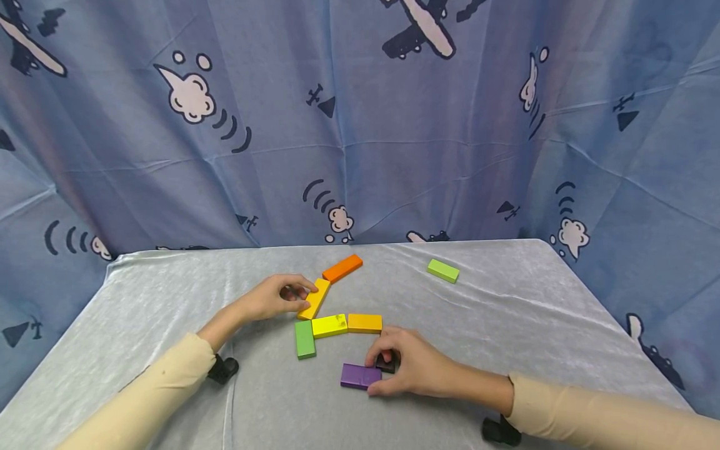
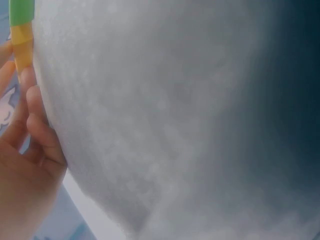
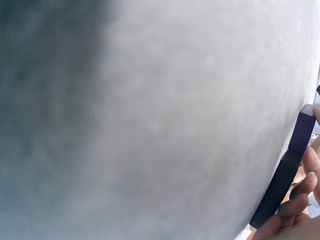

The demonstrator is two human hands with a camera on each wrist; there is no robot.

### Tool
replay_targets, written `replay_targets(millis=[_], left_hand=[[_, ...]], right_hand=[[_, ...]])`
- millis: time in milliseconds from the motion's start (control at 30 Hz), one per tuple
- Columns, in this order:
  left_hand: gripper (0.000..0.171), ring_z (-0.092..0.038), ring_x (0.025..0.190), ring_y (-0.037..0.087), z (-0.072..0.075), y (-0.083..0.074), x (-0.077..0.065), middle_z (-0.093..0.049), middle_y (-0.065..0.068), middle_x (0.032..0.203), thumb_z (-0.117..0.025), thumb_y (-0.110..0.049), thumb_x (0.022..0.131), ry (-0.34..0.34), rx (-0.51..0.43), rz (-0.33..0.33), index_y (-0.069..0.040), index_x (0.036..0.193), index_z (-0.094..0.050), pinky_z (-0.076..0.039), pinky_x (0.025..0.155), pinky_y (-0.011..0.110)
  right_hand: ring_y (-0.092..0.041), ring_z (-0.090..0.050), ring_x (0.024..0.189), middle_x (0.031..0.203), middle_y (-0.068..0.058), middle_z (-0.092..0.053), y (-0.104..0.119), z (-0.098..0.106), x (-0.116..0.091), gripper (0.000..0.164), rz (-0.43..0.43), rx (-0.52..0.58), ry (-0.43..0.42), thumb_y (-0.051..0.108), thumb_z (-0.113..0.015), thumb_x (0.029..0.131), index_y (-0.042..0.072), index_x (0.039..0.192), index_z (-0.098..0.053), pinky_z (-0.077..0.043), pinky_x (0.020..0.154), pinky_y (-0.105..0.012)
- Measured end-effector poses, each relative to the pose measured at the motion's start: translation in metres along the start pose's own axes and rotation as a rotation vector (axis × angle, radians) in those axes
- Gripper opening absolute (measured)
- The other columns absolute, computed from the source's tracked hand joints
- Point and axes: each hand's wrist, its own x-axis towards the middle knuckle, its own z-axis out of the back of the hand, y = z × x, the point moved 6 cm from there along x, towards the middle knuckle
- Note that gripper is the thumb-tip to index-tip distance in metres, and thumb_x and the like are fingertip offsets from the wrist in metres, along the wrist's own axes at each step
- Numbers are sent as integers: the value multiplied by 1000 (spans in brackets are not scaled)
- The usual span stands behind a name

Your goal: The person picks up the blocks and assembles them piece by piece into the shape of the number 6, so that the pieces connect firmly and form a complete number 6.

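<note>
My left hand [image 1: 278,297] is at a yellow-orange block [image 1: 317,297] lying slanted on the cloth, its thumb and fingertips gripping the near side. That block's lower end meets a green block [image 1: 305,340] and a bright yellow block [image 1: 329,326]; its upper end lies by an orange block [image 1: 343,268]. An amber block [image 1: 365,323] continues the row to the right. My right hand [image 1: 416,365] pinches a purple block [image 1: 357,376] between thumb and index finger, at its right end. Partly hidden under this hand is a black block [image 1: 386,364], end to end with the purple one.
A lime green block [image 1: 443,271] lies apart at the back right. Pale grey cloth [image 1: 506,312] covers the table, and a blue patterned curtain [image 1: 394,125] hangs behind it. Dark wrist cameras [image 1: 223,369] sit under both sleeves.
</note>
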Motion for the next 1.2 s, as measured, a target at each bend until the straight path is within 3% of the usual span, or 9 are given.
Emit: replay_targets(millis=[667, 1200], left_hand=[[28, -59, 84, 19, 0, -1, 0, -67, 4, 99, -73, -9, 94, -3, 2, -13, -3, 122, -71, -50, 75, 32], [27, -59, 85, 19, 0, -2, 0, -66, 3, 98, -73, -8, 95, -2, 15, -17, -3, 121, -71, -49, 75, 31]], right_hand=[[-9, -52, 81, 86, 8, -57, 2, -1, 2, 29, 14, -23, 9, 35, -93, 75, 25, 96, -76, -43, 69, -26], [-7, -50, 79, 82, 9, -53, 1, -3, 3, 26, 4, -52, -14, 36, -93, 74, 27, 89, -74, -40, 68, -25]])
